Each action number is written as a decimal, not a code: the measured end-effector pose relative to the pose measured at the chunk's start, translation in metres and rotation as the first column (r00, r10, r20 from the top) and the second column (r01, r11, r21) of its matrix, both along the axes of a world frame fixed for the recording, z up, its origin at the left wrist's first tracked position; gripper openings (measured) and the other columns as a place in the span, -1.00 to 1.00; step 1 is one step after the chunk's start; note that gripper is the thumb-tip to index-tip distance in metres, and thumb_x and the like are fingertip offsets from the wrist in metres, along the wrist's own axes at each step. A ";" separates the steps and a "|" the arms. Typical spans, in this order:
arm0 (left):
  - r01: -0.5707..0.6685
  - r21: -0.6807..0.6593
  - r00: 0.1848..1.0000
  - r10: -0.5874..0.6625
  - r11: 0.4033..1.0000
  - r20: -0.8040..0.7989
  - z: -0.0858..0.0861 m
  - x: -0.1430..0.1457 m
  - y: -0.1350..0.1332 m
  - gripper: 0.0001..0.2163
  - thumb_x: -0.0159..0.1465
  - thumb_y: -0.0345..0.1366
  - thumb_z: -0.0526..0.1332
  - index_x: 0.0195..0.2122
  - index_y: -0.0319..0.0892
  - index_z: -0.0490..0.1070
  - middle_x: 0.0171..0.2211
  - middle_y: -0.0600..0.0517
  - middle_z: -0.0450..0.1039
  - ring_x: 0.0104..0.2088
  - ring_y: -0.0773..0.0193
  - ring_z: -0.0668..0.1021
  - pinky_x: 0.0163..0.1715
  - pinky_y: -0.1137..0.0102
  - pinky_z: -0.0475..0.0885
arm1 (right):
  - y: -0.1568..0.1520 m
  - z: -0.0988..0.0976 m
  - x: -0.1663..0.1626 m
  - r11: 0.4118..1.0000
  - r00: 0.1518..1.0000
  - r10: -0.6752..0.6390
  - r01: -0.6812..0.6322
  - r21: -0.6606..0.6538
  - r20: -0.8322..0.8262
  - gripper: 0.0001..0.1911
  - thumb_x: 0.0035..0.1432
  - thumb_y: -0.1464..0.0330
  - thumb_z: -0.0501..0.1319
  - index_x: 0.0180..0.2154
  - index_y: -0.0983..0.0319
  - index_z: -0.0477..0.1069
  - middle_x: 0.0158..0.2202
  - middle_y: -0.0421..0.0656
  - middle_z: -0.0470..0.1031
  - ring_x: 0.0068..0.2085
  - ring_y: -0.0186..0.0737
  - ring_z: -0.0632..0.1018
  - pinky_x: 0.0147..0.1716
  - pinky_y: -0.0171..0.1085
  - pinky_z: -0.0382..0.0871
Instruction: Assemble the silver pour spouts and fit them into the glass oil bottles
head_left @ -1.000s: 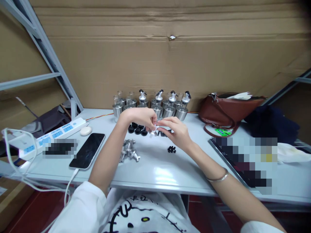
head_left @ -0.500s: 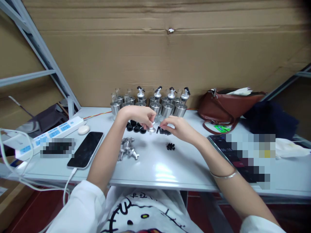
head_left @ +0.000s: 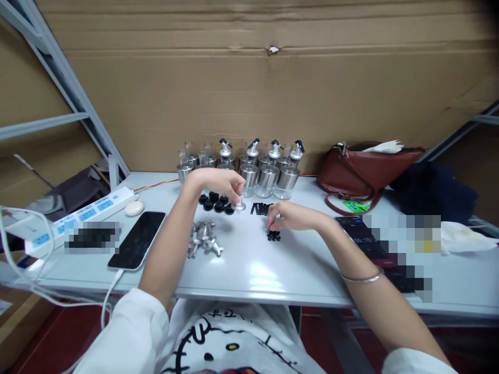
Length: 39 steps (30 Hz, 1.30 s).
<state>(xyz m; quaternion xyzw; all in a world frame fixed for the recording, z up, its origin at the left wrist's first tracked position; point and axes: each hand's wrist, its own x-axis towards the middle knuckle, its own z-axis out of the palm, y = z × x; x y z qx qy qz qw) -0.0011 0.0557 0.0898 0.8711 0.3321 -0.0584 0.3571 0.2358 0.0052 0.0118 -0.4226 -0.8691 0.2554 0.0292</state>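
Metal spout piece (head_left: 239, 206): one, disc end down, pinched in left grip (head_left: 220, 181). Small black caps (head_left: 274, 237): one cluster, just under fingertips of right grip (head_left: 292, 215), the nearer; long axis indiscernible. Right grip: fingers bunched, contents cannot be told. Black strips (head_left: 259, 209): on surface (head_left: 304, 270), between grips.
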 end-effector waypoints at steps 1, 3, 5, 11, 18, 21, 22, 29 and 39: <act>-0.002 -0.003 1.000 0.002 1.000 0.004 0.000 0.000 0.000 -0.84 0.04 -0.27 0.22 -0.45 -0.17 0.24 -0.47 0.10 0.41 -0.40 0.35 0.45 -0.39 0.44 0.27 | -0.001 0.000 -0.002 1.000 1.000 0.009 -0.009 0.011 0.007 -0.84 0.00 0.44 0.23 -0.38 0.24 0.60 -0.37 -0.13 0.58 -0.35 -0.24 0.53 -0.29 -0.31 0.38; -0.006 0.004 1.000 0.006 1.000 0.008 0.001 -0.001 0.000 -0.84 0.03 -0.27 0.23 -0.45 -0.18 0.24 -0.46 0.09 0.43 -0.39 0.35 0.46 -0.38 0.44 0.28 | -0.003 0.001 -0.004 1.000 1.000 0.007 -0.008 0.028 0.020 -0.84 -0.02 0.46 0.23 -0.40 0.23 0.60 -0.39 -0.14 0.57 -0.36 -0.23 0.53 -0.30 -0.31 0.38; -0.006 0.019 1.000 0.006 1.000 0.010 0.000 -0.001 0.001 -0.84 0.03 -0.27 0.23 -0.45 -0.18 0.26 -0.46 0.09 0.43 -0.39 0.35 0.46 -0.38 0.45 0.28 | -0.004 0.001 -0.005 0.999 0.999 -0.019 0.018 0.030 0.035 -0.83 -0.03 0.48 0.22 -0.42 0.24 0.59 -0.40 -0.14 0.57 -0.37 -0.23 0.53 -0.31 -0.30 0.38; 0.005 0.029 1.000 -0.006 1.000 0.025 0.000 0.001 -0.001 -0.83 0.05 -0.24 0.23 -0.42 -0.19 0.27 -0.44 0.09 0.45 -0.37 0.36 0.46 -0.38 0.46 0.27 | -0.002 -0.008 -0.012 0.996 0.998 -0.056 0.055 0.075 0.022 -0.82 0.00 0.50 0.18 -0.40 0.26 0.57 -0.39 -0.13 0.57 -0.37 -0.24 0.52 -0.31 -0.32 0.35; 0.012 0.023 0.997 -0.014 1.000 0.077 0.002 0.001 -0.002 -0.83 0.06 -0.23 0.23 -0.43 -0.19 0.28 -0.44 0.09 0.45 -0.38 0.36 0.46 -0.38 0.46 0.27 | 0.000 -0.014 -0.017 0.977 0.999 -0.037 0.038 0.209 -0.011 -0.76 0.12 0.49 0.08 -0.35 0.30 0.53 -0.33 -0.05 0.55 -0.33 -0.20 0.50 -0.28 -0.28 0.33; 0.014 0.006 0.996 -0.014 1.000 0.090 0.001 0.001 -0.001 -0.83 0.06 -0.24 0.24 -0.44 -0.19 0.29 -0.46 0.10 0.45 -0.41 0.37 0.44 -0.41 0.47 0.25 | 0.000 -0.013 -0.014 0.978 0.998 -0.036 0.045 0.205 -0.045 -0.80 0.10 0.47 0.12 -0.28 0.29 0.52 -0.29 -0.04 0.54 -0.29 -0.17 0.50 -0.25 -0.26 0.35; 0.014 0.009 0.996 -0.015 1.000 0.090 0.001 0.001 -0.001 -0.84 0.05 -0.24 0.25 -0.44 -0.20 0.30 -0.47 0.10 0.44 -0.42 0.38 0.43 -0.42 0.47 0.24 | 0.000 -0.013 -0.014 0.979 0.999 -0.033 0.040 0.199 -0.040 -0.81 0.07 0.47 0.16 -0.27 0.29 0.51 -0.28 -0.05 0.53 -0.29 -0.16 0.50 -0.25 -0.25 0.35; 0.001 0.052 0.998 -0.004 0.999 0.058 0.002 -0.001 0.000 -0.85 0.04 -0.25 0.25 -0.44 -0.20 0.34 -0.47 0.10 0.46 -0.41 0.37 0.44 -0.44 0.48 0.22 | 0.001 -0.017 -0.018 0.977 0.996 -0.039 0.057 0.207 -0.086 -0.87 -0.03 0.52 0.20 -0.39 0.28 0.50 -0.32 -0.05 0.49 -0.32 -0.18 0.50 -0.25 -0.23 0.37; -0.002 0.089 0.998 -0.003 0.996 0.058 0.004 0.000 -0.003 -0.84 0.05 -0.28 0.26 -0.40 -0.19 0.32 -0.42 0.11 0.52 -0.36 0.36 0.51 -0.37 0.46 0.26 | -0.018 -0.009 -0.040 0.934 0.568 -0.079 0.330 0.138 -0.819 -0.82 0.00 0.40 0.25 -0.49 0.19 0.22 -0.42 -0.19 0.51 -0.45 -0.29 0.52 -0.36 -0.25 0.41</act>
